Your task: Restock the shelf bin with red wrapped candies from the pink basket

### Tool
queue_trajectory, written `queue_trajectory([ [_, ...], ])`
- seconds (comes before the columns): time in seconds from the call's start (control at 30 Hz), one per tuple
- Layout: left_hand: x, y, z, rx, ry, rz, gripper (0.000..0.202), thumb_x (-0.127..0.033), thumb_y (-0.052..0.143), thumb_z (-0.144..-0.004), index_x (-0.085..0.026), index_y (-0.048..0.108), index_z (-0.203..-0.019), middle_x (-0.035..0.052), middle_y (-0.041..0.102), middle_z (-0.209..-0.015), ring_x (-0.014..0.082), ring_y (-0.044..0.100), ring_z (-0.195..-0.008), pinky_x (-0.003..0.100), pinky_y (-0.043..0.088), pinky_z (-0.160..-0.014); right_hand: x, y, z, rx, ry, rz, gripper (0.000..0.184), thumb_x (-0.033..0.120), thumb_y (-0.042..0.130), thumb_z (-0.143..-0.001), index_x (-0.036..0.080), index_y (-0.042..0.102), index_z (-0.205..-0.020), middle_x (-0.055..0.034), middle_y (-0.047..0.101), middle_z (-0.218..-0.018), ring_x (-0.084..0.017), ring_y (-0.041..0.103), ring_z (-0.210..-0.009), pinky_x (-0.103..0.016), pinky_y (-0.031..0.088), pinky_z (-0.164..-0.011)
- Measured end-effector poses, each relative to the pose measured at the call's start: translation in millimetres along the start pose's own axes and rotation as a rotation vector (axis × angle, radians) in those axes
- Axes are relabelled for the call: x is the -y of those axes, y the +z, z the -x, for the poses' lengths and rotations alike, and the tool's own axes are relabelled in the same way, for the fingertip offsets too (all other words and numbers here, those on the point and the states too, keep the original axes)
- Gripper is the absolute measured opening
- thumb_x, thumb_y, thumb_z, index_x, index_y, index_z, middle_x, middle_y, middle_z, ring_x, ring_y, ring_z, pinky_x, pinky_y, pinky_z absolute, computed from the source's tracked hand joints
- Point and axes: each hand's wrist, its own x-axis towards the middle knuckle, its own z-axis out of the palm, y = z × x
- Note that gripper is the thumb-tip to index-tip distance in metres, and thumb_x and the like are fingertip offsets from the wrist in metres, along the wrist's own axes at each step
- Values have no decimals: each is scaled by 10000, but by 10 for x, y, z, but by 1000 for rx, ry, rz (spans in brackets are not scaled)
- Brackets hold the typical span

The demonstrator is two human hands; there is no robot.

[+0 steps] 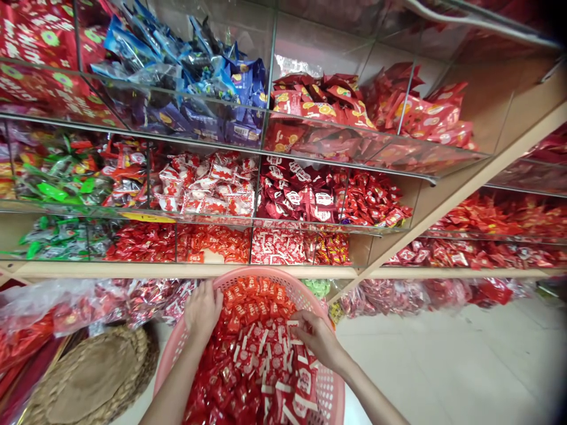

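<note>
A pink plastic basket (pixel 333 378) with a perforated wall holds a heap of small wrapped candies (pixel 261 348), orange-red at the far side, red and white in the middle, dark red nearer me. My left hand (pixel 204 310) lies over the basket's far left rim, its fingers bent over the edge. Inside the basket on the right, my right hand (pixel 316 337) has thumb and fingers pinched together at a red-and-white wrapped candy (pixel 293 323). Part of that candy is hidden by the fingers.
Ahead stands a wooden shelf (pixel 177 271) with clear-fronted compartments of wrapped sweets. Plastic bags of sweets (pixel 390 298) lie beneath it. A woven straw stool (pixel 93 378) is at the left, and pale floor tiles (pixel 452 360) extend to the right.
</note>
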Motion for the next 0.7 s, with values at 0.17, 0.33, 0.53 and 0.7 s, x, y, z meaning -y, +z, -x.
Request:
queue_trajectory([
  [0.17, 12, -6, -5, 15, 6, -2, 377, -330, 320, -878, -125, 542, -1105, 107, 640, -958, 238, 571, -881, 337, 391, -748, -87, 13, -2, 31, 16, -5, 137, 296, 539, -787, 176, 530, -721, 38, 488, -608, -108, 425, -567, -220, 298, -520],
  [0.33, 14, 13, 1, 11, -4, -10, 374, -333, 323, -878, -134, 535, -1113, 102, 639, -969, 242, 571, -884, 340, 385, -743, -134, 19, 18, 78, -7, 52, 136, 246, 530, -780, 176, 489, -670, 37, 494, -607, -95, 416, -560, -206, 283, -513],
  [0.53, 27, 53, -3, 9, 8, -5, 383, -328, 313, -882, -133, 531, -1129, 104, 638, -994, 236, 570, -893, 338, 384, -750, -46, -18, 13, 253, -102, 112, 98, 109, 501, -728, 164, 541, -656, 37, 518, -608, -87, 436, -571, -195, 295, -535],
  [0.7, 37, 51, -8, 6, 13, -15, 394, -329, 302, -884, -129, 533, -1132, 112, 637, -999, 232, 574, -881, 338, 388, -754, -67, 9, -10, 287, -175, 171, 189, 44, 499, -683, 168, 638, -716, 4, 606, -720, -110, 516, -659, -203, 349, -607],
])
